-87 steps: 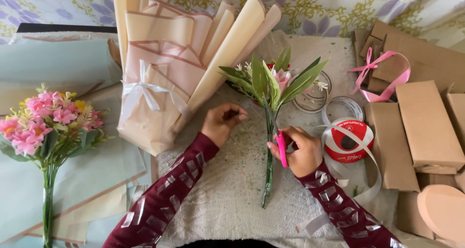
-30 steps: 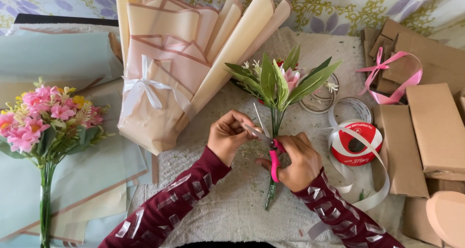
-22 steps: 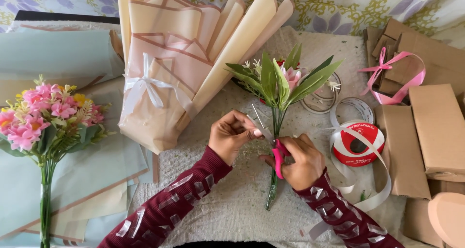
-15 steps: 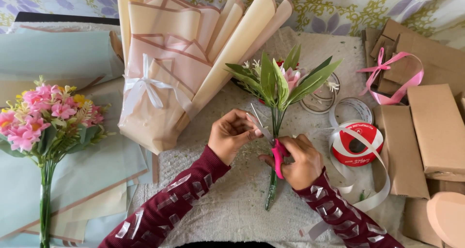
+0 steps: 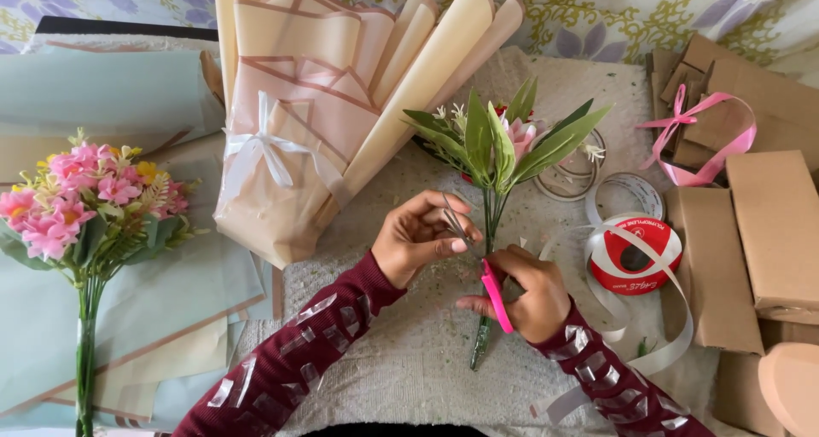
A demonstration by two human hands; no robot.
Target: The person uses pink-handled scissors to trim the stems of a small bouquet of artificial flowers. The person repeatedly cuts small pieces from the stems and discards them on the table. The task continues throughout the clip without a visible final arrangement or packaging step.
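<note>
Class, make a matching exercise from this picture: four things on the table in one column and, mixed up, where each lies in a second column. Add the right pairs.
Things:
1. pink flower bunch
2. ribbon spool
3. wrapped bouquet
4. pink ribbon loop

Places:
A. on the brown boxes, far right
B. far left, on pale green paper
C. just right of the right hand
D. top centre, tied with a white bow

Pairs: 1-B, 2-C, 3-D, 4-A

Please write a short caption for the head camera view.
Left hand and right hand, holding pink-handled scissors, work on a small flower bunch.
</note>
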